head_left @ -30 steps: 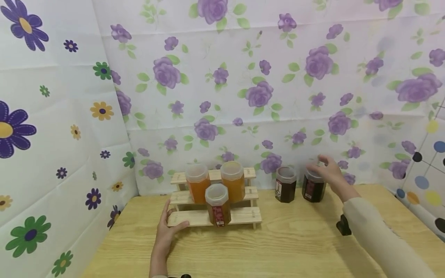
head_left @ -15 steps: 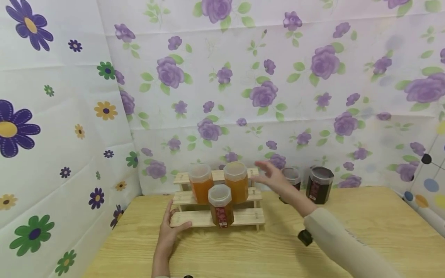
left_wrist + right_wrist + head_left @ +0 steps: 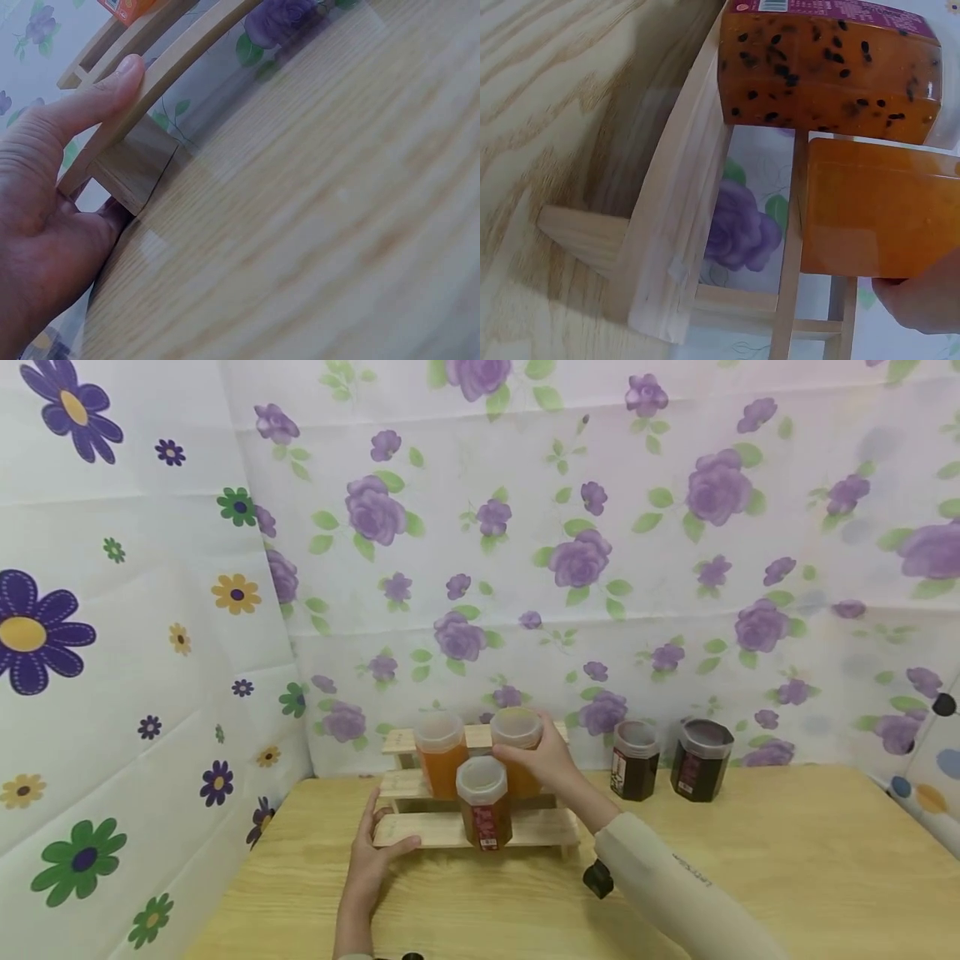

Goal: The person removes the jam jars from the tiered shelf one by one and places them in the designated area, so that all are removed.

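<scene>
A three-step wooden rack (image 3: pixel 408 831) stands on the table against the floral cloth. My left hand (image 3: pixel 367 864) grips its left end, the thumb on the front edge of the lowest step; in the left wrist view the fingers go behind a wooden leg (image 3: pixel 135 169). My right hand (image 3: pixel 547 764) holds the right-hand orange jar (image 3: pixel 877 210) on the middle step, thumb across its front and fingers round its right side. An orange jar (image 3: pixel 442 764) stands to its left. On the lowest step sits a labelled jar with dark seeds (image 3: pixel 825 71).
Two dark jars (image 3: pixel 635 764) (image 3: pixel 701 764) stand on the table right of the rack, near the back cloth. The wood-grain table (image 3: pixel 787 852) stretches to the right and front. Patterned cloths (image 3: pixel 165 693) hang behind and at the left.
My right hand has moved left from above the far right dark jar to the right-hand orange jar and now holds it. My left hand has stayed on the rack. The head view has shifted slightly.
</scene>
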